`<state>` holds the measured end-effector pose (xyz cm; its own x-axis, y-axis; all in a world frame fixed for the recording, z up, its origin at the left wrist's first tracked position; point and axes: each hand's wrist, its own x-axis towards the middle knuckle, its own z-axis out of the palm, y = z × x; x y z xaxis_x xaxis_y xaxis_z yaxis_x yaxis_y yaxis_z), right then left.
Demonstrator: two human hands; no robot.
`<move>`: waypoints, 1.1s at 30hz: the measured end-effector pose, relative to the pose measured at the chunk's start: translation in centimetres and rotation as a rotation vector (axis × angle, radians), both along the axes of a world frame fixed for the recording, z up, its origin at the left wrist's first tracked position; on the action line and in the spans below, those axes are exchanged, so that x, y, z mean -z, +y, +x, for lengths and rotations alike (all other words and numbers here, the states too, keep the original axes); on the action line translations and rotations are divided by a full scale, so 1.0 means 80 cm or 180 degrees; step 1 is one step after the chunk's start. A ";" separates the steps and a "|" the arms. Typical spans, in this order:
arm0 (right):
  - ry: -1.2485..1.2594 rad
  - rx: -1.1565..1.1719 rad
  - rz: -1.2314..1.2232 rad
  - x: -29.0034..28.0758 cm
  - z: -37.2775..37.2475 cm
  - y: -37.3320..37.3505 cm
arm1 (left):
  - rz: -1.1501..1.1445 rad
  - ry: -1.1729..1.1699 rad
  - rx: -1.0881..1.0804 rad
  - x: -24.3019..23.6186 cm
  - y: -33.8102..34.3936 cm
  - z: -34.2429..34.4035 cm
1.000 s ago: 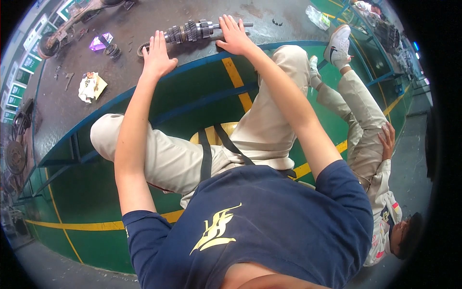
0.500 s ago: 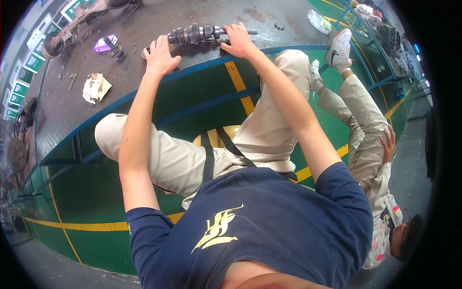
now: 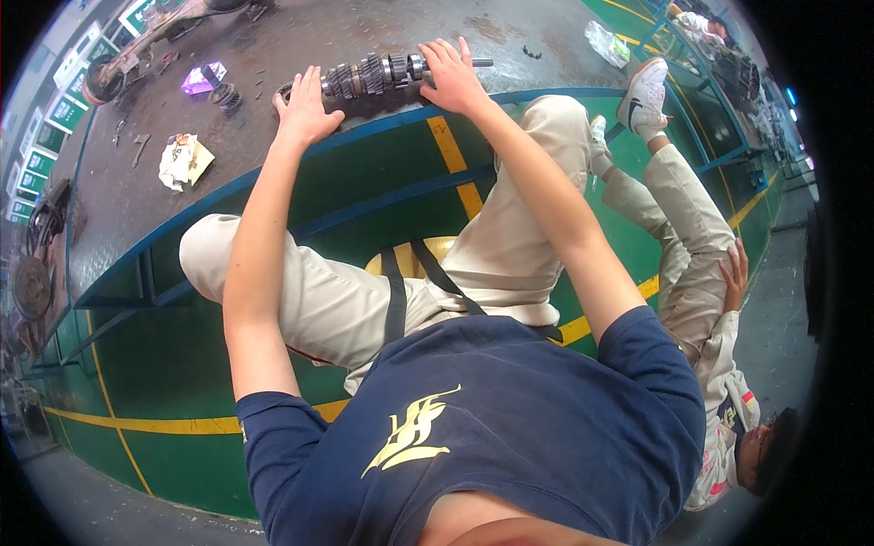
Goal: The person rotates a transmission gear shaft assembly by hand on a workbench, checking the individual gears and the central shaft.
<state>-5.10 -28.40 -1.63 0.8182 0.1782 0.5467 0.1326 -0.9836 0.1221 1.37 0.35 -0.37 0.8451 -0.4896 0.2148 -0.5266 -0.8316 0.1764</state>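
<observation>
Here, the gear shaft lies on the tabletop just beside the open fingers of the left hand, while the right hand, fingers loosely spread, crosses its thin end, perhaps to stop rolling.

Steel-grey gear shaft, blue-edged brown workbench, navy T-shirt with pale yellow emblem, beige trousers, yellow-striped green floor

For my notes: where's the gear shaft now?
Top centre of the head view: the gear shaft lies on the table, its gears between left hand and right hand.
</observation>
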 end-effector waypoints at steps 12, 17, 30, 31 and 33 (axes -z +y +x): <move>0.0035 0.0095 0.0092 0.018 0.009 -0.005 | 0.0035 -0.0170 0.0001 0.006 -0.006 -0.001; 0.0170 -0.0024 0.0261 0.013 0.007 0.000 | 0.0185 0.0105 -0.0055 0.002 -0.002 -0.004; 0.0705 -0.0139 0.0798 -0.018 0.008 -0.010 | -0.0201 0.0174 -0.0005 -0.017 -0.005 -0.001; 0.0707 -0.0139 0.0789 -0.020 0.006 -0.007 | -0.0090 0.0258 -0.0053 -0.016 -0.003 -0.001; 0.0479 -0.0126 0.0336 -0.016 -0.003 -0.002 | 0.0020 0.0351 -0.0099 -0.014 -0.003 -0.003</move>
<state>-5.33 -28.59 -0.39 0.8856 0.1599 0.4360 0.1804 -0.9836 -0.0056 1.15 0.08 0.78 0.8782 -0.4638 0.1165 -0.4782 -0.8485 0.2266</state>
